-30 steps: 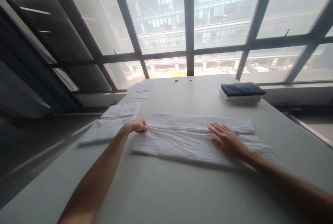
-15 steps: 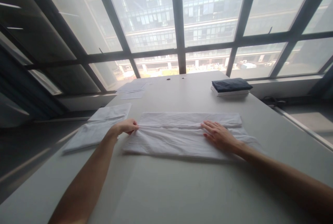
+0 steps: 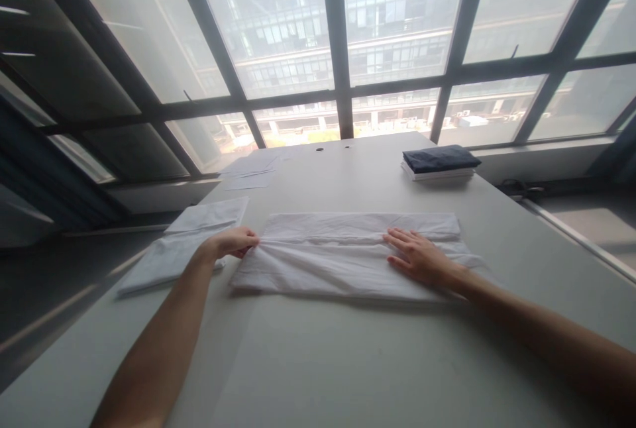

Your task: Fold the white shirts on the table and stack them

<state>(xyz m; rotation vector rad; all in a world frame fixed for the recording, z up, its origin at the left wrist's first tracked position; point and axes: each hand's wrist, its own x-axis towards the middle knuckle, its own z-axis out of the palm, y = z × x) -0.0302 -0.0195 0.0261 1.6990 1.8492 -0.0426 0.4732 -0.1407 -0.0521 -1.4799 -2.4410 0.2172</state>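
One white cloth (image 3: 328,272) lies folded lengthwise across the middle of the table (image 3: 318,362). The left hand (image 3: 244,242) pinches its left edge, and creases fan out across the fabric from that grip. The right hand (image 3: 412,254) is spread flat, palm down, on the right part of the same cloth, grasping nothing. Left of it, partly behind the left arm (image 3: 163,335), rests a second cloth (image 3: 171,252), also white and folded. Farther back, papers (image 3: 248,176) lie at left; at right, a dark cloth (image 3: 440,158) sits atop white layers (image 3: 442,176).
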